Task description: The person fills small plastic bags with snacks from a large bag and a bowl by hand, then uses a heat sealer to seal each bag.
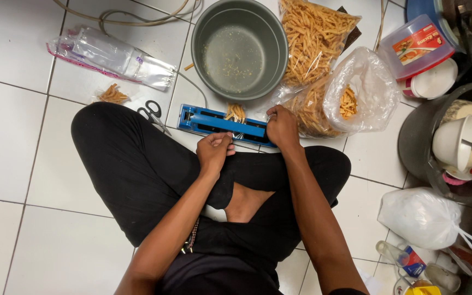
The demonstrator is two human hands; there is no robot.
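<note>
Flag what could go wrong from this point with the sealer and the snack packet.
1. The right hand presses on the end of the blue sealer while the left hand holds the small snack packet at its bar; fingers so near the bar might get pinched or burned.
2. The open clear bag of sticks stands beside the right forearm; a nudge could tip it.
3. The scissors lie against the knee.

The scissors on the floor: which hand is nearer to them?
Left. The left hand is just right of the scissors; the right hand presses the blue sealer farther right.
</note>
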